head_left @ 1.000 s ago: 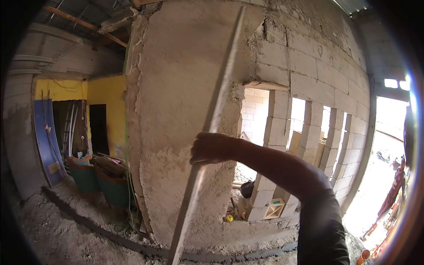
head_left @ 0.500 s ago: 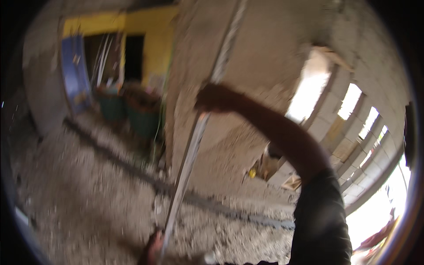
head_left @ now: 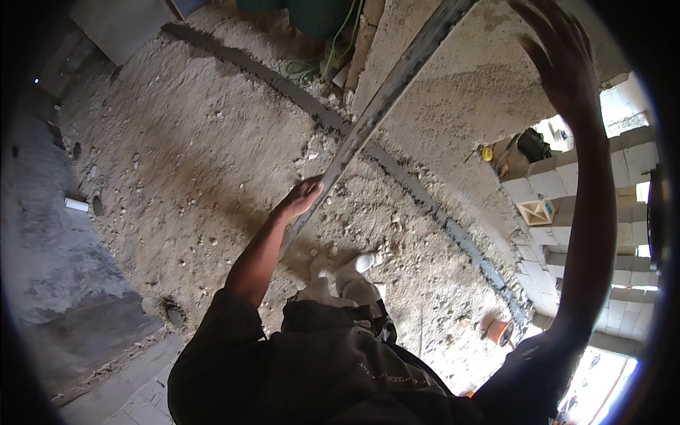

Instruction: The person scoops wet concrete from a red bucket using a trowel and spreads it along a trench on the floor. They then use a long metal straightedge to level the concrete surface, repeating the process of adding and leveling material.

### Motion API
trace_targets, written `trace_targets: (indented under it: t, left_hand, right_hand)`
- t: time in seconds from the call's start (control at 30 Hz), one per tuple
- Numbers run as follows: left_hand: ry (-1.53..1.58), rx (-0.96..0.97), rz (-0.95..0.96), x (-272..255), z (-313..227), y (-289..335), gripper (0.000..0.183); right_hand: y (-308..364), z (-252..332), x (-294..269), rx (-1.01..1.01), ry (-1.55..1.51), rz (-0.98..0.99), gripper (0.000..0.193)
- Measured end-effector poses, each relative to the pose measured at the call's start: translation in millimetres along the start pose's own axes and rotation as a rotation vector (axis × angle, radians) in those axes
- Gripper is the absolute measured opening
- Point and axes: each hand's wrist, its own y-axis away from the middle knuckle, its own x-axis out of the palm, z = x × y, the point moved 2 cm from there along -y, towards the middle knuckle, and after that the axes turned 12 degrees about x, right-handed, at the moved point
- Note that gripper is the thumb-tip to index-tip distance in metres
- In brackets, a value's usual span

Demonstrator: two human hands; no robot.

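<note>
A long, narrow metal straightedge, grey and smeared with mortar, slants from my feet up past the top edge of the view. My left hand is closed around its lower part, with the arm stretched forward. At the upper right, my right hand is raised with fingers spread, apart from the bar and holding nothing. It is in front of a rough plastered wall. The bar's upper end lies outside the picture.
A dark mortar strip runs diagonally along the rubble floor. An orange bucket stands at the lower right. A green hose lies near green containers. Block walling is at right, with a wooden frame.
My right hand has let go of the straightedge and moved right, its fingers opening. My left hand still grips the bar. The view has tilted down, bringing my feet into sight.
</note>
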Motion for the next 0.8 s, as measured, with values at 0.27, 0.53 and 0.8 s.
trace_targets:
  t: [0.27, 0.53, 0.8]
  left_hand:
    - [0.27, 0.13, -0.115, 16, -33, -17, 0.065]
    - [0.417, -0.001, -0.294, -19, 37, 0, 0.044]
    - [0.313, -0.126, -0.377, -6, -44, -24, 0.07]
  right_hand:
    - [621, -28, 34, 0.905, 0.055, 0.459, 0.042]
    - [870, 515, -230, 2.591, -0.715, 1.745, 0.025]
    - [789, 589, -247, 2.761, -0.972, 1.081, 0.028]
